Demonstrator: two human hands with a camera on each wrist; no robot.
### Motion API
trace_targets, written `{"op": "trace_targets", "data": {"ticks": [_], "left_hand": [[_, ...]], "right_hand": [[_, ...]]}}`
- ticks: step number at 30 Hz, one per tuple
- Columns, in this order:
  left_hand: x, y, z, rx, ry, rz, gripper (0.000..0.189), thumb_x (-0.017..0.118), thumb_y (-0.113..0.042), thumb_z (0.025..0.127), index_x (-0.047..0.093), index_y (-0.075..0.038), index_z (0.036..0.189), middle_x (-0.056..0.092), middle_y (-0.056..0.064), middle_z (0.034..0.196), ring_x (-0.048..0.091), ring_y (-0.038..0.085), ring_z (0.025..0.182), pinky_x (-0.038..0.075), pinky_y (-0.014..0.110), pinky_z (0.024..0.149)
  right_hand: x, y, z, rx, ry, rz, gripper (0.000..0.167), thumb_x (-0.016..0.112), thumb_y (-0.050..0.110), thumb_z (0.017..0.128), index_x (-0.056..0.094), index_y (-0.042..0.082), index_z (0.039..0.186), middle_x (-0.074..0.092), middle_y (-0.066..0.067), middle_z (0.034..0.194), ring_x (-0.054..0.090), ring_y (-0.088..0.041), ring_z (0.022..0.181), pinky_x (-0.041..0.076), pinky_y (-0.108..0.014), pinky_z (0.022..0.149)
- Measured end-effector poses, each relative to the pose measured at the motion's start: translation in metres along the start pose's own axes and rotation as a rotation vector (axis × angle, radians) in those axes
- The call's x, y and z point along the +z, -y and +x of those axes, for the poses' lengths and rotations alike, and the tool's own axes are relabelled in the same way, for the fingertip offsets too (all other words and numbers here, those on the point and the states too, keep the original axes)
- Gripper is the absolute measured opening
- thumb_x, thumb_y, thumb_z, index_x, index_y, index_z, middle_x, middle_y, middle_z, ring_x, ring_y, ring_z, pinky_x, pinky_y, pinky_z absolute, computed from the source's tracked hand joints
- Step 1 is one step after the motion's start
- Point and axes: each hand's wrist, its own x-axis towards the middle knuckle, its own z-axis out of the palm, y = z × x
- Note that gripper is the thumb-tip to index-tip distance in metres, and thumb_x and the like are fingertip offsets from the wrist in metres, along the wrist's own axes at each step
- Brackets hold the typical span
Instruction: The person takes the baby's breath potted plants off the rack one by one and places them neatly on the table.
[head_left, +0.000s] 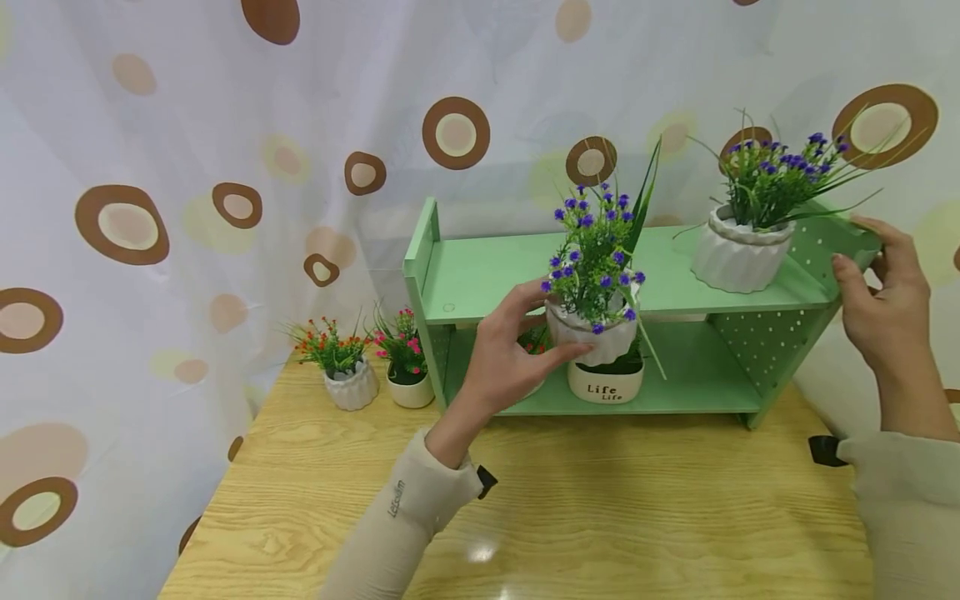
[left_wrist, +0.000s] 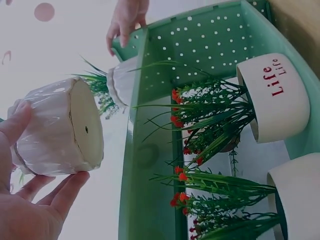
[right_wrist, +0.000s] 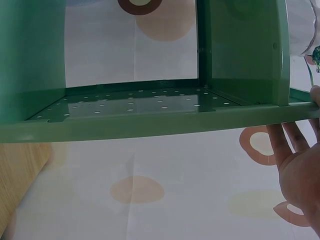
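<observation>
My left hand (head_left: pixel 502 354) grips a white ribbed pot with purple flowers (head_left: pixel 592 275), thumb on the near side and fingers round the other. It is held up in front of the green two-tier shelf (head_left: pixel 487 267); its pale underside with a small hole shows on the white pot (left_wrist: pixel 60 127) in the left wrist view. With my right hand (head_left: pixel 888 308) I hold the top of the shelf's perforated right side panel (right_wrist: pixel 150 122), thumb inside and fingers outside. A similar purple-flowered pot (head_left: pixel 742 250) stands on the upper tier's right end.
On the lower tier sit two cream pots with red flowers, one a "Life" pot (head_left: pixel 606 385), partly hidden behind my left hand and the held pot. Left of the shelf, an orange-flowered pot (head_left: pixel 351 385) and a pink-flowered pot (head_left: pixel 411 392) stand on the wooden table (head_left: pixel 600 500). A patterned curtain (head_left: pixel 300 100) hangs behind.
</observation>
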Motion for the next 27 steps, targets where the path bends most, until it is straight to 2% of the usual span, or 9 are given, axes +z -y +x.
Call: {"op": "trace_targets", "data": {"ticks": [5, 8, 12, 18, 24, 27], "left_hand": [[-0.009, -0.002, -0.014, 0.012, -0.012, 0.015, 0.072, 0.089, -0.014, 0.082, 0.055, -0.012, 0.146, 0.062, 0.011, 0.14, 0.063, 0.024, 0.129, 0.058, 0.029, 0.101], [-0.014, -0.001, -0.021, 0.019, -0.011, -0.012, 0.074, 0.089, -0.011, 0.082, 0.054, -0.012, 0.148, 0.061, 0.01, 0.143, 0.062, 0.022, 0.131, 0.057, 0.029, 0.102], [-0.02, 0.0, -0.03, 0.031, -0.02, -0.029, 0.074, 0.089, -0.008, 0.082, 0.054, -0.011, 0.146, 0.06, 0.01, 0.145, 0.061, 0.023, 0.133, 0.057, 0.03, 0.103], [-0.03, 0.001, -0.042, 0.051, -0.05, 0.012, 0.074, 0.091, -0.007, 0.078, 0.056, -0.008, 0.143, 0.062, 0.013, 0.141, 0.063, 0.026, 0.13, 0.058, 0.033, 0.102], [-0.044, 0.001, -0.054, 0.043, -0.076, -0.033, 0.073, 0.09, 0.0, 0.077, 0.057, -0.006, 0.142, 0.063, 0.015, 0.138, 0.064, 0.029, 0.129, 0.058, 0.039, 0.103], [-0.053, 0.003, -0.062, 0.034, -0.1, 0.0, 0.072, 0.089, 0.002, 0.076, 0.057, -0.006, 0.141, 0.063, 0.017, 0.136, 0.065, 0.032, 0.127, 0.059, 0.04, 0.101]], "right_hand": [[-0.002, 0.0, 0.001, -0.006, -0.012, -0.012, 0.05, 0.049, 0.029, 0.109, 0.039, 0.038, 0.157, 0.05, 0.019, 0.143, 0.047, -0.003, 0.137, 0.046, -0.014, 0.098], [-0.002, -0.001, 0.001, -0.013, -0.016, -0.016, 0.05, 0.049, 0.028, 0.109, 0.039, 0.038, 0.157, 0.049, 0.019, 0.144, 0.047, -0.002, 0.137, 0.046, -0.014, 0.101], [-0.001, -0.001, 0.001, -0.016, -0.018, -0.012, 0.05, 0.049, 0.028, 0.109, 0.039, 0.037, 0.157, 0.049, 0.017, 0.146, 0.048, -0.002, 0.136, 0.047, -0.012, 0.097], [0.0, -0.002, -0.001, -0.011, -0.01, -0.009, 0.05, 0.049, 0.029, 0.109, 0.038, 0.039, 0.157, 0.048, 0.019, 0.146, 0.046, -0.002, 0.14, 0.046, -0.015, 0.103], [0.002, -0.002, -0.003, -0.005, -0.007, -0.003, 0.05, 0.048, 0.028, 0.109, 0.038, 0.039, 0.157, 0.048, 0.018, 0.146, 0.045, -0.003, 0.14, 0.046, -0.016, 0.105], [0.003, -0.001, -0.002, -0.011, -0.012, 0.001, 0.05, 0.049, 0.028, 0.109, 0.039, 0.039, 0.157, 0.048, 0.019, 0.146, 0.045, -0.003, 0.14, 0.046, -0.016, 0.104]]}}
